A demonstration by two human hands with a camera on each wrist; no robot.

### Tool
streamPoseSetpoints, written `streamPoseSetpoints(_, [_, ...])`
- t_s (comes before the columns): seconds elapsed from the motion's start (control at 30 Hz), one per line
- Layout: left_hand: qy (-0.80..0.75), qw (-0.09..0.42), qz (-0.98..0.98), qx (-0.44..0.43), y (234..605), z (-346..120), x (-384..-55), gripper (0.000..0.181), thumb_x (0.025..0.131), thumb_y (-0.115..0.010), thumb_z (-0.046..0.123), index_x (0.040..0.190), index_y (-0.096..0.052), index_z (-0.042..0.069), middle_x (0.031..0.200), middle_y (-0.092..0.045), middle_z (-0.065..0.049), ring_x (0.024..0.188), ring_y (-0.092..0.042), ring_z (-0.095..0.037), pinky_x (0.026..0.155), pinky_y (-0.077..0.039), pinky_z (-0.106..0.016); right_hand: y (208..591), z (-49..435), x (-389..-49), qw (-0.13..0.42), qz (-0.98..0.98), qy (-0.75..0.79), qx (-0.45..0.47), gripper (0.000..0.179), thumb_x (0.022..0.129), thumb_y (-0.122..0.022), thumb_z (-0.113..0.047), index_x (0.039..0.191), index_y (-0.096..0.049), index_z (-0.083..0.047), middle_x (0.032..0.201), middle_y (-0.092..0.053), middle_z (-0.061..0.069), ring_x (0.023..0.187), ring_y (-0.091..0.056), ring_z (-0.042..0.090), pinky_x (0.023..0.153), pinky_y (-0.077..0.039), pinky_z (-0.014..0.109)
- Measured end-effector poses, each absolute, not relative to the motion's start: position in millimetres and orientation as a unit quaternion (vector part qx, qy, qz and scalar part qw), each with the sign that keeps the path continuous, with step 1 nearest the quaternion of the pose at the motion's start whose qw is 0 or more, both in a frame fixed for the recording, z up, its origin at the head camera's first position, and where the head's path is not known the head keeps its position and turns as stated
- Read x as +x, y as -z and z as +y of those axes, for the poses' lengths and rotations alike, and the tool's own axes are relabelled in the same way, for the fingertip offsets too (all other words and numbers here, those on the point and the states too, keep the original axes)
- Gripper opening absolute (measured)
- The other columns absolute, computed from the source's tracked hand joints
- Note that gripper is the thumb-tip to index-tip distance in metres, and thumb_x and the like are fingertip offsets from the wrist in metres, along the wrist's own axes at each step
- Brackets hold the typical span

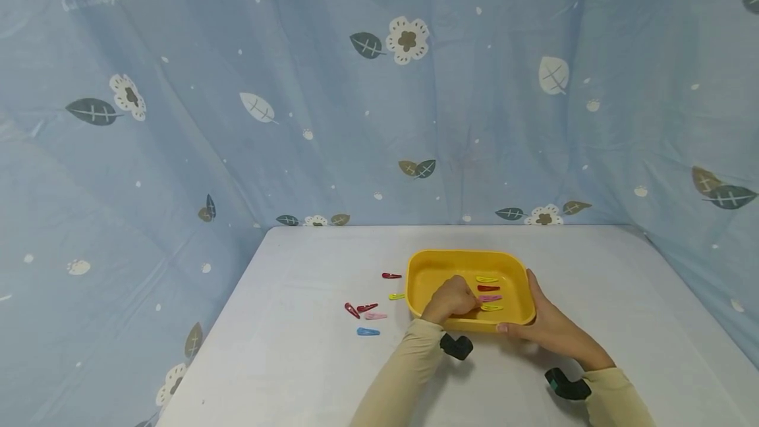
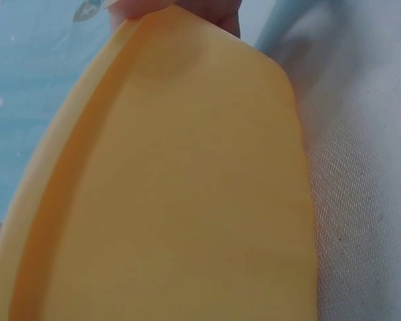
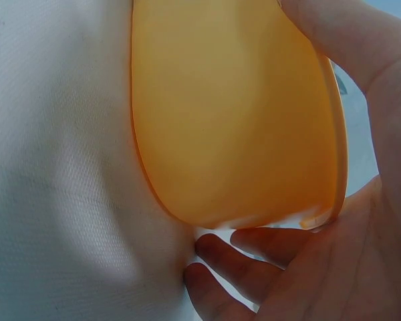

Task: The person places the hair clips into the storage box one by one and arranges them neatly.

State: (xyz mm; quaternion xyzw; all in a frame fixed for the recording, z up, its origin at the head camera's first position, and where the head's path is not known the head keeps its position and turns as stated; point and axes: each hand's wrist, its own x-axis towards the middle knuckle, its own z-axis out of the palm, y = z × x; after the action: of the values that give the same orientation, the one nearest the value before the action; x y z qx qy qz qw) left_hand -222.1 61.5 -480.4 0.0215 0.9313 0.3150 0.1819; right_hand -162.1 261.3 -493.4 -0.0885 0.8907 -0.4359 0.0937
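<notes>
My left hand reaches over the front wall into a yellow plastic tray, its fingers curled. Its fingertips pinch the left end of a yellow hair clip, the nearest of a short column of clips on the tray floor. Beyond that one lie a pink clip, a red clip and another yellow clip. My right hand grips the tray's near right corner, thumb on the front wall and fingers along the right side. In the left wrist view the tray wall hides most of the hand.
Left of the tray, loose hair clips lie on the white table: a blue clip, a pale pink clip, several dark red ones and a yellow clip beside the tray wall. A patterned blue curtain hangs behind the table.
</notes>
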Motion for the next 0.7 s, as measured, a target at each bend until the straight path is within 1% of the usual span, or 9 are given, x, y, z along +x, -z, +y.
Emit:
streamPoseSetpoints(0.17, [-0.327,0.181,0.927,0.025,481.6,60.2,-222.3,0.034,0.091,-0.078,0.023,0.062,-0.073,0.005,0.057,-0.045,0.001,0.054,-0.043,-0.014,0.051,-0.028,-0.025,492.2,260.4,-160.9,0.092,0.891,0.434,-0.091,0.133,0.085,-0.082,-0.047,0.163,0.019,-0.008,0.167,-0.018,0.031,0.134,-0.05,0.04,0.111,-0.042,0.066])
streamPoseSetpoints(0.33, [-0.326,0.185,0.927,0.028,481.8,60.3,-223.5,0.033,0.091,-0.078,0.024,0.064,-0.074,0.006,0.057,-0.047,0.001,0.055,-0.044,-0.014,0.051,-0.029,-0.025,491.7,260.8,-160.5,0.092,0.892,0.432,-0.092,0.133,0.086,-0.081,-0.047,0.162,0.02,-0.007,0.167,-0.017,0.031,0.134,-0.051,0.04,0.11,-0.043,0.064])
streamPoseSetpoints(0.53, [-0.314,0.183,0.931,0.036,481.0,61.0,-223.5,0.031,0.091,-0.078,0.024,0.066,-0.077,0.006,0.056,-0.049,0.002,0.054,-0.044,-0.013,0.05,-0.029,-0.025,492.0,260.9,-161.6,0.09,0.889,0.438,-0.096,0.132,0.085,-0.082,-0.045,0.163,0.019,-0.009,0.167,-0.02,0.03,0.132,-0.052,0.037,0.11,-0.044,0.063])
streamPoseSetpoints(0.6, [-0.316,0.182,0.93,0.037,481.1,60.7,-223.3,0.029,0.091,-0.078,0.024,0.068,-0.077,0.006,0.058,-0.052,0.002,0.054,-0.045,-0.013,0.05,-0.029,-0.024,492.4,260.8,-161.8,0.09,0.888,0.441,-0.096,0.132,0.085,-0.082,-0.045,0.163,0.018,-0.01,0.167,-0.021,0.029,0.132,-0.052,0.037,0.11,-0.044,0.063])
streamPoseSetpoints(0.7, [-0.321,0.18,0.929,0.047,481.8,60.1,-223.7,0.03,0.091,-0.078,0.023,0.066,-0.077,0.006,0.056,-0.053,0.002,0.053,-0.044,-0.013,0.049,-0.029,-0.024,492.7,260.8,-161.7,0.093,0.89,0.438,-0.091,0.133,0.085,-0.082,-0.046,0.163,0.019,-0.009,0.167,-0.02,0.029,0.134,-0.051,0.039,0.111,-0.042,0.065])
